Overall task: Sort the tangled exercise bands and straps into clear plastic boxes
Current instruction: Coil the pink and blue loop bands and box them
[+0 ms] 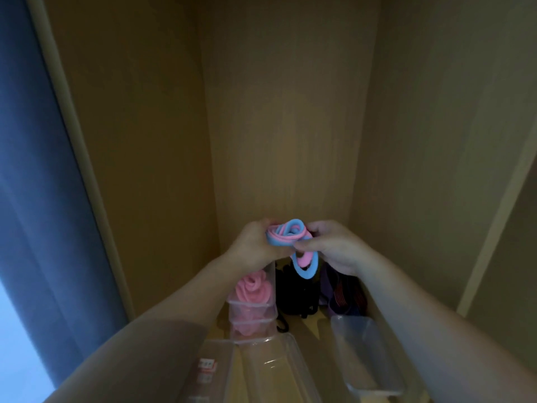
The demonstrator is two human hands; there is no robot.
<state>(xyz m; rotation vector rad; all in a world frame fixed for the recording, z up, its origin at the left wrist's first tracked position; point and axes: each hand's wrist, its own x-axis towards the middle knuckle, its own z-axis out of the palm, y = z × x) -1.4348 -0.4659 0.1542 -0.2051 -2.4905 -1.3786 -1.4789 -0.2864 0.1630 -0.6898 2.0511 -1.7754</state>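
Note:
A tangle of pink and blue bands (290,237) hangs in the air inside a wooden cupboard. My left hand (255,242) grips its left end and my right hand (334,245) pinches its right side; a blue and pink loop (305,266) dangles below. Under my left hand stands a clear plastic box (252,312) holding coiled pink bands (254,286). A black strap bundle (296,295) lies beside it, and purple, red and dark straps (343,295) lie to the right.
Three more clear boxes sit on the cupboard floor: one in the middle (279,370), one on the right (366,353), one with a label at the lower left (209,370). Wooden walls (284,126) close in on three sides. A blue curtain (32,199) hangs left.

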